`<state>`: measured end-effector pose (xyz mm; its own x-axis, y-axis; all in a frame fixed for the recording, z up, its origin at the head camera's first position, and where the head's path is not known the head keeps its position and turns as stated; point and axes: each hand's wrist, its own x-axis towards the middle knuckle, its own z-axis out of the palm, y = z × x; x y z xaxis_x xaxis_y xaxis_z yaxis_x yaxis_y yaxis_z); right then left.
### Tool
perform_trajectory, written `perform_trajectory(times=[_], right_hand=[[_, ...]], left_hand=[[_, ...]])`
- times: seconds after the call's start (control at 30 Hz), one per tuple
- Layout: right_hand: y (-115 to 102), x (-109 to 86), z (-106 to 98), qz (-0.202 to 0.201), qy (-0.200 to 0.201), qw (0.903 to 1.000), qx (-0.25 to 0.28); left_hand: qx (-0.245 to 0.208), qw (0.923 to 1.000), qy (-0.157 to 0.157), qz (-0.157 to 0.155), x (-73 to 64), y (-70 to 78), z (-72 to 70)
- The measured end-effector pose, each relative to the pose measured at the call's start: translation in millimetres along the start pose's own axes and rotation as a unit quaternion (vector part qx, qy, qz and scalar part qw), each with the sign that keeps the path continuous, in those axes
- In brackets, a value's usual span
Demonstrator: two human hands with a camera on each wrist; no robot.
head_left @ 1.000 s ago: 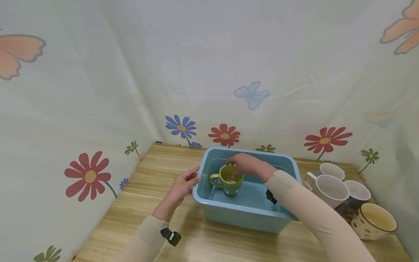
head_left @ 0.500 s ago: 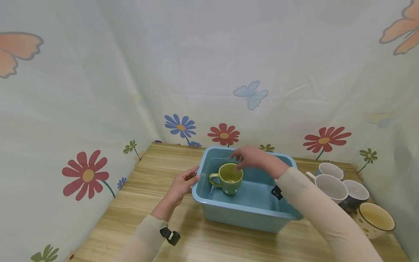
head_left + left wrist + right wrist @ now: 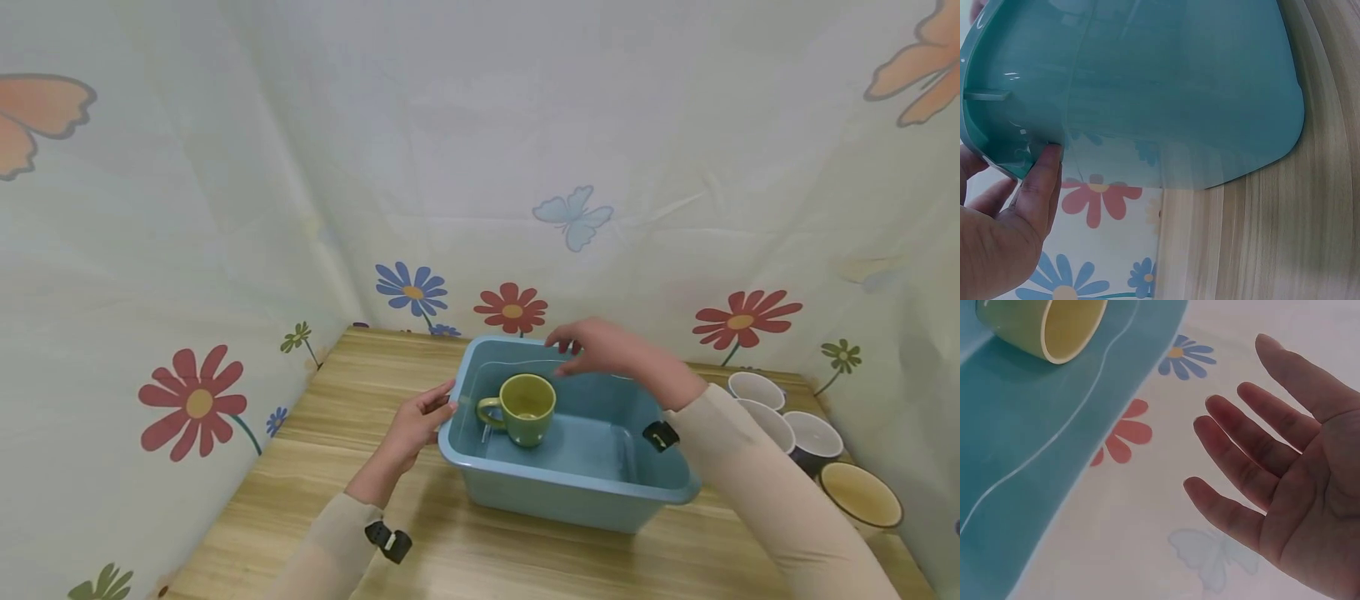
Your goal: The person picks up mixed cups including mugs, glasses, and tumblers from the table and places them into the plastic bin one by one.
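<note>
My left grip point(image 3: 415, 423) holds the tub point(image 3: 555, 504) by its left end, fingers and thumb curled about the rim. From the left wrist I see one fingertip set against the outside of the wall, just under the edge, with the rim between my digits. The tub is blue and sits flat on the bench point(image 3: 345, 400).

My right grip point(image 3: 600, 350) is relaxed, its fingers parted and lightly bent, over the far side of the tub. The right wrist view shows my palm bare and a clear gap between my fingers and the mug point(image 3: 528, 412).

The mug is green, paler inside, and stands upright in the tub, toward the left end, with its handle pointing left. Whether it touches a wall I cannot tell.

To the right of the tub, four cups cluster on the bench: a back cup point(image 3: 756, 392) with a pale inside, a white cup point(image 3: 772, 427), a dark cup point(image 3: 817, 440) and a yellow cup point(image 3: 862, 498) with a dark rim. My right sleeve point(image 3: 772, 492) hides part of the group. I wear a black left strap point(image 3: 388, 542) and right strap point(image 3: 661, 436). Behind the bench hangs a sheet point(image 3: 450, 150) printed with flowers and butterflies.
</note>
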<state>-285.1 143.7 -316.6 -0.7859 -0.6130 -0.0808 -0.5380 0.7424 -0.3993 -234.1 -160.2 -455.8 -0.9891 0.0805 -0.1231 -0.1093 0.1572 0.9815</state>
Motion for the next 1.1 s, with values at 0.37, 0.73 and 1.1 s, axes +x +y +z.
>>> perform_trajectory(times=[0.37,0.73,1.1], right_hand=[[10.2,-34.6,-12.8,0.002,0.044,0.999,0.009],[31.9,-73.2,-19.8,0.035,0.089,0.9951,0.025],[55.0,-106.8,-17.3,0.037,0.147,0.9884,0.011]], left_hand=[[0.006,1.0,-0.004,-0.002,0.5,0.6,-0.8],[0.008,0.9999,0.001,-0.009,1.1,1.5,-1.4],[0.007,1.0,-0.001,-0.006,0.4,-0.1,-2.1]])
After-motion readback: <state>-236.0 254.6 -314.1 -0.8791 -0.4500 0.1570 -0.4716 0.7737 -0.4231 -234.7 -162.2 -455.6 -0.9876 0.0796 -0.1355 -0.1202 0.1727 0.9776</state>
